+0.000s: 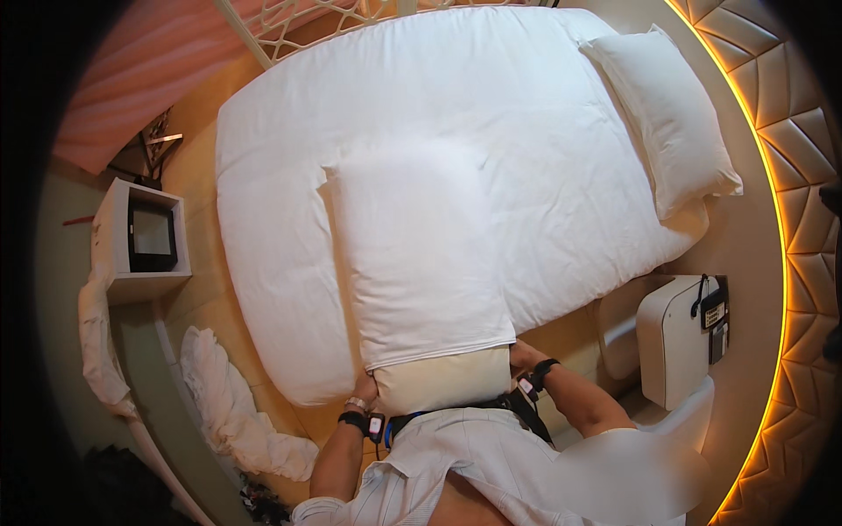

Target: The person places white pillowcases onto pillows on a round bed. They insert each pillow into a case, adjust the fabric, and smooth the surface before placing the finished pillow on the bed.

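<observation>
In front of my body lies a pillow [444, 382], its cream end pointing toward me and touching my waist. A white pillowcase [421, 263] covers the rest of it, and its open hem runs across near the cream end. My left hand [367, 388] grips the hem at the left corner, fingers partly hidden. At the right corner my right hand [524, 355] is closed on the hem too, its fingertips out of sight. The covered part rests on a white-sheeted bed [386, 96]. Both wrists wear black straps with small devices.
Another white pillow [671, 118] lies at the bed's right end. A white nightstand [675, 337] with a black telephone [712, 311] stands at right. Crumpled white linen [232, 403] is on the floor at left, below a white cabinet [145, 232]. A padded headboard wall [798, 167] curves along the right.
</observation>
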The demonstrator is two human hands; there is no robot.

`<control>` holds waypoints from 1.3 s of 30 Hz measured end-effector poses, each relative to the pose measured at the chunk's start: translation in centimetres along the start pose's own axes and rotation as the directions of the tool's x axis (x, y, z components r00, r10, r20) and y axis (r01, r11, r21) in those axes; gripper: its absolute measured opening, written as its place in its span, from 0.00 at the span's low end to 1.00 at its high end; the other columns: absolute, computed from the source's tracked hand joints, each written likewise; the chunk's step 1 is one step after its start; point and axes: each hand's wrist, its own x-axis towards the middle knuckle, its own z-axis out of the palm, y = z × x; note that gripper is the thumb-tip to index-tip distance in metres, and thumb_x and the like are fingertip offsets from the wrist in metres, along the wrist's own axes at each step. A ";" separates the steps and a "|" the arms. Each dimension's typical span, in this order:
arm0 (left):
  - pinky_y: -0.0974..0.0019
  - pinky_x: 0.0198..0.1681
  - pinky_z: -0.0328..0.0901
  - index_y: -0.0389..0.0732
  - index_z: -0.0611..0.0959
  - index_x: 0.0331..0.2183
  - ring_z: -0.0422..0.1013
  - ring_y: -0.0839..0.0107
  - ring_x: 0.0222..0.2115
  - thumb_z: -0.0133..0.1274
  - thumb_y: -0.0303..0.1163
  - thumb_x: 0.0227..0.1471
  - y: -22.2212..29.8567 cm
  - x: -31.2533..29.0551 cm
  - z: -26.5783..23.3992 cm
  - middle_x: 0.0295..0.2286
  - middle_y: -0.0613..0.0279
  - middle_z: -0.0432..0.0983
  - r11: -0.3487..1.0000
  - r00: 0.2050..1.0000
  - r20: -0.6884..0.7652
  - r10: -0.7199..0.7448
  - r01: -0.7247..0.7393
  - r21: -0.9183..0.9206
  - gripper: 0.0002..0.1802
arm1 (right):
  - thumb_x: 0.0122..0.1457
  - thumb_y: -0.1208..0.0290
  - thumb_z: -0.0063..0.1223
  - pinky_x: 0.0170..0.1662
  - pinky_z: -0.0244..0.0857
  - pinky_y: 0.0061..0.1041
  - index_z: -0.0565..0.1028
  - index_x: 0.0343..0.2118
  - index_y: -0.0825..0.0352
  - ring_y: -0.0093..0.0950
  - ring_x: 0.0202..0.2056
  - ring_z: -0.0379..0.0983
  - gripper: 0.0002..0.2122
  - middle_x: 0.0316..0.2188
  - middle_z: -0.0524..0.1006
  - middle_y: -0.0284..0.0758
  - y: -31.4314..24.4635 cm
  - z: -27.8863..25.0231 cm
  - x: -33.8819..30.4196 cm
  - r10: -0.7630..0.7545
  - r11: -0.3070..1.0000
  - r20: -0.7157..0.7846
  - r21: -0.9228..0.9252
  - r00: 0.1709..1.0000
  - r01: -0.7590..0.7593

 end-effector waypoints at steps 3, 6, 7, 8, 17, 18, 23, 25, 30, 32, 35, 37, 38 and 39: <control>0.60 0.53 0.74 0.35 0.74 0.61 0.77 0.64 0.50 0.43 0.35 0.72 6.9 -4.4 2.2 0.52 0.55 0.80 0.972 0.996 0.066 -0.060 0.074 -0.222 0.23 | 0.68 0.58 0.54 0.48 0.77 0.48 0.78 0.57 0.65 0.39 0.46 0.83 0.20 0.47 0.84 0.43 -0.7 0.2 -0.6 -0.087 0.986 0.083 0.151 0.993 0.073; 0.61 0.55 0.72 0.35 0.72 0.62 0.75 0.64 0.53 0.42 0.32 0.71 12.3 -9.9 3.8 0.54 0.54 0.78 0.922 0.989 0.100 0.113 -0.067 -0.382 0.22 | 0.68 0.57 0.53 0.48 0.77 0.48 0.76 0.58 0.65 0.40 0.47 0.82 0.21 0.48 0.83 0.43 -1.3 0.6 0.5 -0.174 0.956 0.173 0.265 0.969 0.125; 0.60 0.56 0.72 0.35 0.72 0.62 0.75 0.65 0.53 0.42 0.32 0.71 12.9 -10.9 3.8 0.54 0.54 0.77 0.920 0.985 0.077 0.157 -0.118 -0.374 0.22 | 0.68 0.56 0.53 0.49 0.77 0.48 0.76 0.59 0.65 0.40 0.48 0.82 0.22 0.49 0.82 0.42 -1.6 0.8 0.7 -0.204 0.942 0.196 0.306 0.959 0.138; 0.60 0.56 0.72 0.36 0.72 0.61 0.75 0.65 0.53 0.42 0.32 0.71 13.1 -11.7 4.0 0.54 0.55 0.77 0.915 0.978 0.053 0.201 -0.169 -0.366 0.22 | 0.68 0.56 0.53 0.49 0.77 0.48 0.76 0.59 0.65 0.40 0.48 0.82 0.22 0.49 0.82 0.42 -2.1 0.9 1.1 -0.234 0.926 0.218 0.346 0.948 0.149; 0.76 0.26 0.62 0.38 0.75 0.54 0.67 0.85 0.24 0.41 0.36 0.74 35.1 -21.8 20.7 0.26 0.73 0.73 0.878 0.881 -0.038 0.471 -0.473 -0.076 0.16 | 0.69 0.53 0.51 0.51 0.76 0.50 0.71 0.63 0.63 0.42 0.50 0.80 0.25 0.54 0.80 0.42 -7.7 -3.9 5.6 -0.538 0.672 0.281 0.712 0.795 0.204; 0.74 0.28 0.64 0.38 0.76 0.51 0.69 0.83 0.26 0.42 0.36 0.73 36.4 -21.0 23.3 0.28 0.71 0.75 0.870 0.871 0.052 0.489 -0.491 0.045 0.15 | 0.69 0.53 0.51 0.51 0.76 0.50 0.71 0.64 0.63 0.43 0.51 0.80 0.26 0.54 0.79 0.42 -6.9 -5.8 5.5 -0.543 0.641 0.258 0.742 0.799 0.196; 0.66 0.36 0.69 0.36 0.79 0.47 0.73 0.74 0.32 0.50 0.35 0.70 34.2 -9.6 39.5 0.31 0.62 0.79 0.493 0.665 0.315 0.677 -0.728 0.477 0.12 | 0.70 0.51 0.50 0.52 0.76 0.51 0.69 0.66 0.62 0.44 0.52 0.79 0.27 0.57 0.78 0.41 3.5 -19.0 3.6 -0.455 0.519 0.106 0.839 0.884 0.166; 0.65 0.39 0.71 0.35 0.79 0.49 0.75 0.70 0.34 0.53 0.36 0.68 30.0 -4.1 45.3 0.33 0.57 0.81 0.499 0.642 0.344 0.685 -0.757 0.421 0.15 | 0.69 0.47 0.53 0.53 0.74 0.60 0.65 0.68 0.54 0.50 0.60 0.70 0.29 0.66 0.65 0.43 8.7 -24.2 2.8 -0.366 0.430 0.105 0.900 0.925 0.068; 0.63 0.43 0.73 0.35 0.82 0.47 0.79 0.68 0.36 0.58 0.33 0.64 25.3 -4.1 52.4 0.38 0.54 0.84 0.453 0.694 0.496 0.523 -0.718 0.528 0.14 | 0.69 0.49 0.56 0.39 0.78 0.29 0.69 0.57 0.61 0.28 0.40 0.79 0.23 0.46 0.75 0.34 11.7 -31.0 -3.3 -0.364 0.588 -0.211 0.703 0.907 0.400; 0.64 0.42 0.74 0.34 0.83 0.45 0.79 0.68 0.35 0.59 0.33 0.64 23.7 -4.2 52.0 0.37 0.54 0.85 0.534 0.737 0.394 0.549 -0.672 0.513 0.13 | 0.70 0.53 0.57 0.36 0.75 0.26 0.69 0.51 0.60 0.26 0.37 0.78 0.18 0.40 0.75 0.31 10.2 -32.4 -4.9 -0.386 0.580 -0.307 0.653 0.870 0.487; 0.64 0.37 0.74 0.34 0.81 0.45 0.79 0.68 0.32 0.59 0.35 0.64 21.0 -1.3 49.1 0.35 0.54 0.83 0.527 0.679 0.205 0.705 -0.695 0.489 0.15 | 0.70 0.54 0.56 0.35 0.75 0.24 0.70 0.46 0.62 0.24 0.34 0.77 0.16 0.37 0.76 0.31 6.5 -34.0 -6.4 -0.431 0.501 -0.443 0.607 0.786 0.616; 0.65 0.30 0.75 0.36 0.79 0.46 0.78 0.70 0.28 0.59 0.37 0.64 20.8 -0.3 47.9 0.34 0.55 0.81 0.829 0.880 -0.029 0.473 -0.434 0.352 0.16 | 0.71 0.50 0.53 0.36 0.76 0.25 0.72 0.46 0.64 0.24 0.35 0.77 0.19 0.39 0.76 0.33 4.1 -35.1 -5.6 -0.440 0.433 -0.549 0.564 0.711 0.703; 0.65 0.27 0.75 0.36 0.78 0.46 0.78 0.70 0.26 0.60 0.38 0.64 20.6 0.2 47.4 0.34 0.56 0.79 0.929 0.942 -0.123 0.313 -0.277 0.247 0.17 | 0.71 0.49 0.52 0.35 0.76 0.25 0.72 0.46 0.64 0.24 0.34 0.77 0.20 0.38 0.76 0.33 2.8 -35.8 -5.5 -0.390 0.408 -0.590 0.577 0.707 0.707; 0.66 0.24 0.74 0.36 0.78 0.46 0.77 0.71 0.24 0.60 0.39 0.63 20.4 0.7 47.1 0.34 0.56 0.79 0.947 0.938 -0.177 0.297 -0.266 0.181 0.18 | 0.71 0.48 0.51 0.34 0.76 0.25 0.72 0.45 0.65 0.24 0.34 0.77 0.20 0.37 0.75 0.32 1.2 -36.3 -5.7 -0.340 0.388 -0.628 0.584 0.700 0.713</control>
